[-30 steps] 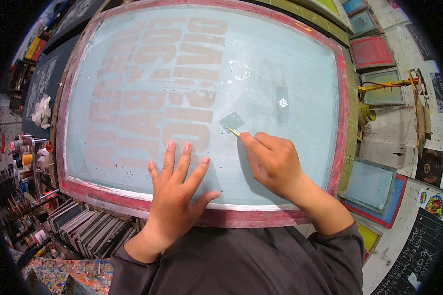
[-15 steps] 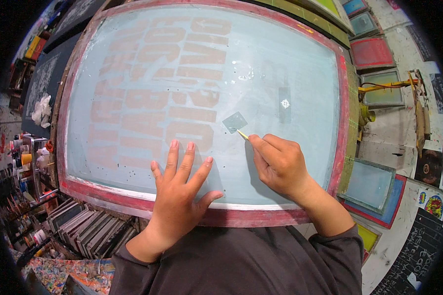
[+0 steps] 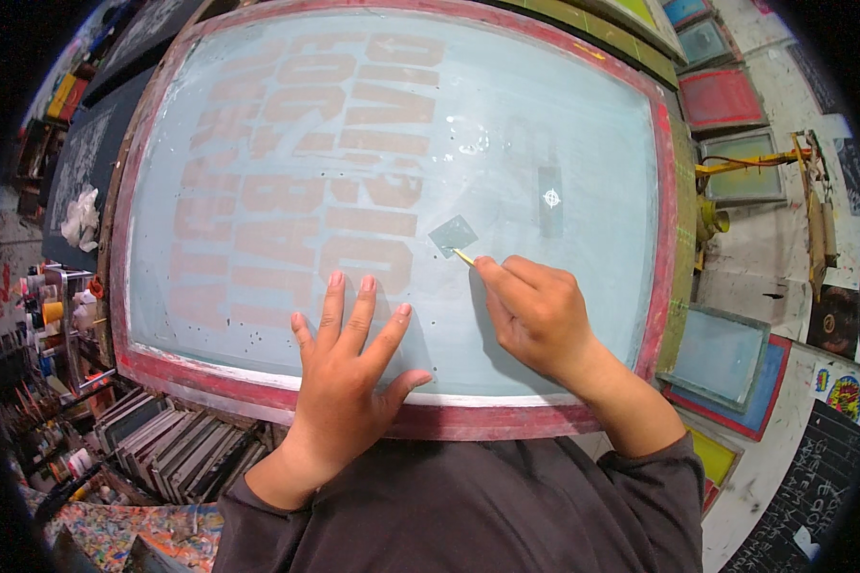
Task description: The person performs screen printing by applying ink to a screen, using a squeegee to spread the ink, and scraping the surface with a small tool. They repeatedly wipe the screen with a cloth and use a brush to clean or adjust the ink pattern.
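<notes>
A large screen with a red frame (image 3: 506, 417) and pale blue surface (image 3: 602, 267) fills the middle, bearing faint tan lettering (image 3: 363, 248), small dark specks and a strip with a white cross mark (image 3: 550, 198). My left hand (image 3: 349, 358) rests open on its lower part, fingers spread. My right hand (image 3: 535, 310) grips a thin pale yellow tool (image 3: 466, 259), like a brush or stick, whose tip touches the lower edge of a small dark diamond-shaped patch (image 3: 453, 229).
Smaller screens (image 3: 719, 95) line the right, near a yellow metal arm (image 3: 755, 164). Dark panels (image 3: 84, 162) and a crumpled white rag (image 3: 81, 215) are at left. Below them are jars (image 3: 53, 310), stacked frames (image 3: 167, 444) and a paint-spattered surface (image 3: 115, 535).
The tool's tip has shifted a little rightward along the patch's lower edge since a second ago, then slightly back. My left hand stays spread in nearly the same place.
</notes>
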`<state>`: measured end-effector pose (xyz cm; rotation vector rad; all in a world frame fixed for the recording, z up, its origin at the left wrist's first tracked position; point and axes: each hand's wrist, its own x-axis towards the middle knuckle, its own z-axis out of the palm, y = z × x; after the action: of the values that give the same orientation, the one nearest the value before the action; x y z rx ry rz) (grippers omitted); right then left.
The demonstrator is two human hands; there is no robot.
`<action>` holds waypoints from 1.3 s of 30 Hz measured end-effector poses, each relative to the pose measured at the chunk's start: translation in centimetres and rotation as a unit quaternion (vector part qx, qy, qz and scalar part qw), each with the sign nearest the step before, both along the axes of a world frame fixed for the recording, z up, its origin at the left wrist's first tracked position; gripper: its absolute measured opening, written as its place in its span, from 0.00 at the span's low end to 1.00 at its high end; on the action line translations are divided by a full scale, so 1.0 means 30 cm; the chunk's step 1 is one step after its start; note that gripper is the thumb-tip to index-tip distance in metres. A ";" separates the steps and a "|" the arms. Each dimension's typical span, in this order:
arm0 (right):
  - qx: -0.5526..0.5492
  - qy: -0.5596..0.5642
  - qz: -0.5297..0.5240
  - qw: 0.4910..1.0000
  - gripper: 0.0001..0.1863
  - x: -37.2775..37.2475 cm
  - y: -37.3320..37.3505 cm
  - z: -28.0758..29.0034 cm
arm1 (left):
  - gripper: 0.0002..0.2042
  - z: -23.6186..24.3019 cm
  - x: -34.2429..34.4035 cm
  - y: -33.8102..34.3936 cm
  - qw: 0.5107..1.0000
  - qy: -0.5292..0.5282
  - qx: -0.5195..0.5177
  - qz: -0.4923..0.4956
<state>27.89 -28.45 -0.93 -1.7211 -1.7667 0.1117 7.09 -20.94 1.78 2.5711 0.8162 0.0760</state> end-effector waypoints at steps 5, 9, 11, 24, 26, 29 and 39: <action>-0.002 0.036 -0.001 0.999 0.15 0.009 -0.002 0.010 | 0.30 0.004 0.004 -0.002 1.000 0.011 -0.003 0.010; -0.012 0.028 -0.001 1.000 0.14 0.011 0.001 0.011 | 0.29 0.002 0.004 -0.003 1.000 0.004 -0.002 0.010; -0.019 0.002 -0.013 1.000 0.14 0.009 -0.002 0.011 | 0.27 0.000 0.002 -0.001 1.000 0.000 -0.002 0.003; -0.041 -0.009 -0.096 0.994 0.05 -0.015 -0.015 0.045 | 0.27 -0.002 -0.001 0.001 1.000 -0.002 -0.013 0.007; -0.028 -0.008 -0.083 0.996 0.08 -0.010 -0.020 0.028 | 0.27 -0.004 -0.001 0.002 1.000 -0.004 -0.012 0.004; -0.004 -0.023 -0.071 0.997 0.09 -0.001 -0.018 0.019 | 0.27 -0.005 0.000 0.000 1.000 -0.003 -0.014 0.005; 0.014 0.010 -0.046 0.999 0.05 0.011 0.000 0.008 | 0.27 -0.008 -0.001 0.000 1.000 -0.004 -0.005 0.001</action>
<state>28.23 -28.44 -0.68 -1.7719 -1.6633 0.0638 7.06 -20.95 1.55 2.5586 0.8131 0.0821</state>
